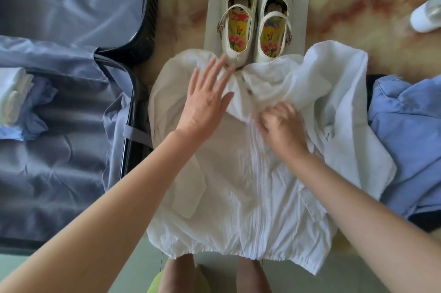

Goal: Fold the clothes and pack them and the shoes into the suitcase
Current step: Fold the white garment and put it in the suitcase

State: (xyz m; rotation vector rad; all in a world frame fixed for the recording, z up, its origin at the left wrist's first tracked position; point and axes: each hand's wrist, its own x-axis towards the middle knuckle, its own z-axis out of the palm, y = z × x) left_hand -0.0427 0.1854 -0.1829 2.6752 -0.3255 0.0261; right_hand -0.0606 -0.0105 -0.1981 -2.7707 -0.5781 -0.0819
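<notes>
A white zip-front jacket (238, 197) lies spread on the floor in front of me, its hood bunched at the far end. My left hand (206, 99) lies flat with straight fingers on the jacket's upper left part. My right hand (280, 125) has curled fingers pinching the bunched fabric near the top of the zip. A pair of cream strap shoes (254, 25) with flowered insoles stands on a grey cloth just beyond the jacket. The open suitcase (59, 125) lies at the left, with folded white and blue clothes (16, 101) in its near half.
A crumpled blue garment (410, 135) lies at the right, partly under the jacket's sleeve. A white object (427, 16) sits at the far right edge. The suitcase's black rim and zip (133, 92) run close to the jacket's left side. My knees show below the hem.
</notes>
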